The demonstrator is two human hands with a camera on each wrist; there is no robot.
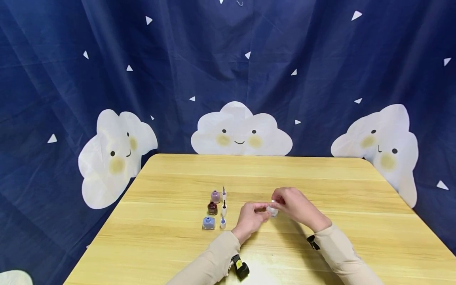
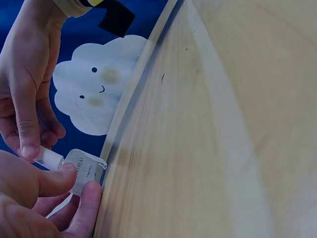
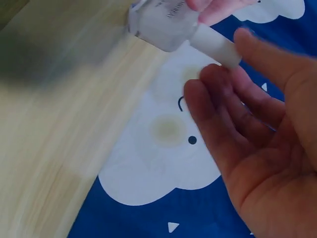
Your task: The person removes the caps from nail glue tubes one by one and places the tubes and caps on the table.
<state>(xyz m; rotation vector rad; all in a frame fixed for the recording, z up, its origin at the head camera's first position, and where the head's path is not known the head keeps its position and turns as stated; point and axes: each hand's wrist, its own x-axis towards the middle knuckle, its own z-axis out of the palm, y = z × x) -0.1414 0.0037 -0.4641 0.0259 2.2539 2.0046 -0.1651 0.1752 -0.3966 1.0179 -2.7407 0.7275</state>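
Note:
Between both hands is a small clear nail polish bottle (image 2: 85,171) with printed lettering and a white cap (image 3: 215,45). My left hand (image 1: 250,217) grips the glass body between thumb and fingers. The right hand (image 1: 295,206) pinches the far end of the cap with thumb and fingertips. In the left wrist view the bottle is tilted, its cap pointing toward the right hand and seated at the neck. Part of the glass is hidden behind the left fingers.
Left of the hands stand three uncapped nail polish bottles: lilac (image 1: 215,197), dark red (image 1: 212,208) and blue (image 1: 208,223). Beside each is a white cap with its brush upward: the back (image 1: 224,195), middle (image 1: 224,209) and front caps (image 1: 223,224). A blue curtain (image 1: 228,71) hangs behind the wooden table (image 1: 160,253).

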